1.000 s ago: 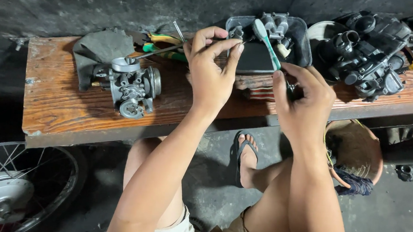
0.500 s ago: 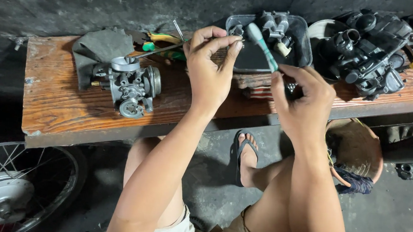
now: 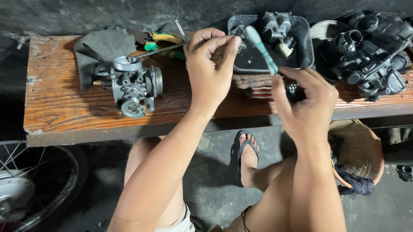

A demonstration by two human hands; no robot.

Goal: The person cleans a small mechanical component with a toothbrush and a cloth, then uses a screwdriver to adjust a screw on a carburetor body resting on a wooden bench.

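Teal-handled brush [image 3: 261, 50] sticking from your right hand [image 3: 305, 106], pinched, tip hidden; left hand [image 3: 209, 69] fingertips pinching something too small to identify.

Bench left: a grey carburettor [image 3: 132, 86] on the wooden plank [image 3: 69, 112], grey rag [image 3: 101, 46] behind it.
Far right: heap of black engine parts [image 3: 369, 50].
Floor, near left: spoked wheel [image 3: 9, 184].

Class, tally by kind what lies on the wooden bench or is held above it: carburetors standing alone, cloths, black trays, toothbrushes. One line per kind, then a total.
Silver carburetor standing alone: 1
Grey cloth: 1
Black tray: 1
Toothbrush, in the right hand: 1
Total: 4
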